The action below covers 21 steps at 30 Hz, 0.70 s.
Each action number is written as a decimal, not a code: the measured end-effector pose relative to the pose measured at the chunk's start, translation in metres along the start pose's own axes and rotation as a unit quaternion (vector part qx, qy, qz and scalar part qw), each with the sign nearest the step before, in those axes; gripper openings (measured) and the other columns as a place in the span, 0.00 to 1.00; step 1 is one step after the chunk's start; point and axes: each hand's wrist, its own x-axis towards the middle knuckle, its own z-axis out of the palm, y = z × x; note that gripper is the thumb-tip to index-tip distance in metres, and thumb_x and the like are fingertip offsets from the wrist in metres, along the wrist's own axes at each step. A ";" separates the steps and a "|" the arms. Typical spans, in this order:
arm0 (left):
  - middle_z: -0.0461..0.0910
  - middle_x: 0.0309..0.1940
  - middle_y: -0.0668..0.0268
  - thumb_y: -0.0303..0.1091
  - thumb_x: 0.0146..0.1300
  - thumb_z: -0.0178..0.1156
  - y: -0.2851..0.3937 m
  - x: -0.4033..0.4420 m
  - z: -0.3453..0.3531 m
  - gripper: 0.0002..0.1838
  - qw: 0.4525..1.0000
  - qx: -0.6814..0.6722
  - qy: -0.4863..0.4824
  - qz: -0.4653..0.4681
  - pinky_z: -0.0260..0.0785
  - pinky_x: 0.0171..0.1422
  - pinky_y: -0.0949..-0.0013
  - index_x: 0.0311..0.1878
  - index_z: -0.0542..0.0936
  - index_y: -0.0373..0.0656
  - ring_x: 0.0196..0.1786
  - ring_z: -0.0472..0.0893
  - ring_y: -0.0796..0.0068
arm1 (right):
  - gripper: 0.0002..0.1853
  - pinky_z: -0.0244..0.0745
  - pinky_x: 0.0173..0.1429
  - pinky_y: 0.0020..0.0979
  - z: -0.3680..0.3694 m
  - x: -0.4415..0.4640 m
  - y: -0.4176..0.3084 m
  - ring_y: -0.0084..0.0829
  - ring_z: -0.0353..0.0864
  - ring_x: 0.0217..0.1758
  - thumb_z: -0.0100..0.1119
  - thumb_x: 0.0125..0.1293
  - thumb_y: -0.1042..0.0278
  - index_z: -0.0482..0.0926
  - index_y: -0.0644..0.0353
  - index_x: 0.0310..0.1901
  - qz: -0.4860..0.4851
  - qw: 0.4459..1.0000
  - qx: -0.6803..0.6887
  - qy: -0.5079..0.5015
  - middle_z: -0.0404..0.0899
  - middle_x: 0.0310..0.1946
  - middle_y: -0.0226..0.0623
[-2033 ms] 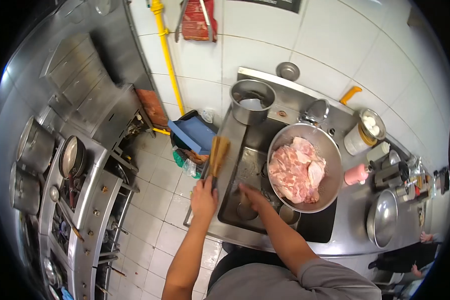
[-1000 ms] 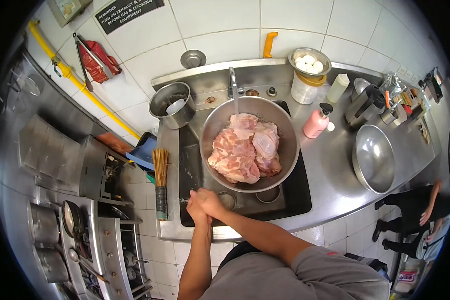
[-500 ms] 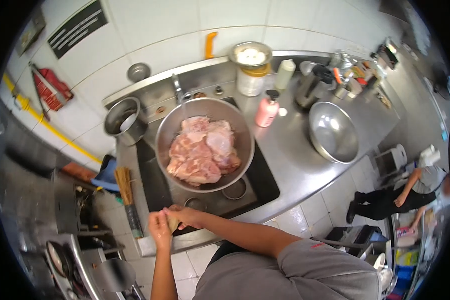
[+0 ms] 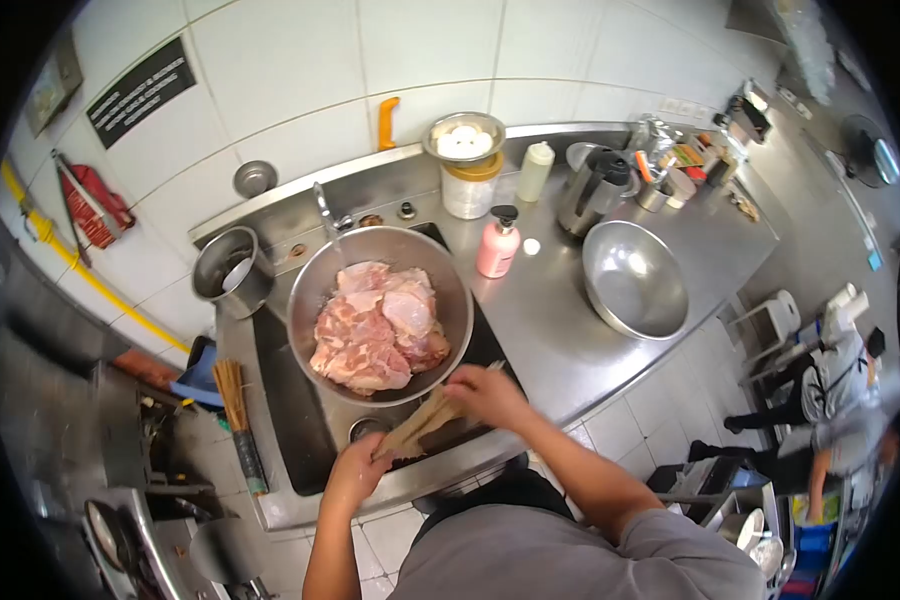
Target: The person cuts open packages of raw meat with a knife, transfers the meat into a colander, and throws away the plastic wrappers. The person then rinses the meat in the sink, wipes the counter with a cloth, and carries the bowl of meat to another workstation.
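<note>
a tan cloth (image 4: 420,427) is strung between the two hands, above the front edge of the sink (image 4: 295,435), its long axis slanting from low at the left hand (image 4: 352,472) up to the right hand (image 4: 485,396). from the left fingers it runs up and rightward; from the right ones, down and leftward. both sets of fingers are closed on it, one near each end (how tightly, i can't tell). the right hand is nearer the steel bowl (image 4: 457,300) of raw meat (image 4: 378,325), just beside its rim. the right arm angles in from the lower right; the left forearm rises nearly upright, not far from the front left corner of the bench (image 4: 550,330).
</note>
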 end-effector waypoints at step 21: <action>0.79 0.36 0.71 0.30 0.69 0.65 0.184 0.151 0.145 0.07 0.906 -0.383 0.174 0.045 0.69 0.39 0.78 0.44 0.77 0.40 0.34 0.76 0.85 | 0.16 0.74 0.50 0.33 -0.236 -0.003 0.098 0.33 0.80 0.45 0.69 0.65 0.59 0.77 0.60 0.47 -0.144 0.988 -0.031 -0.049 0.82 0.41 0.40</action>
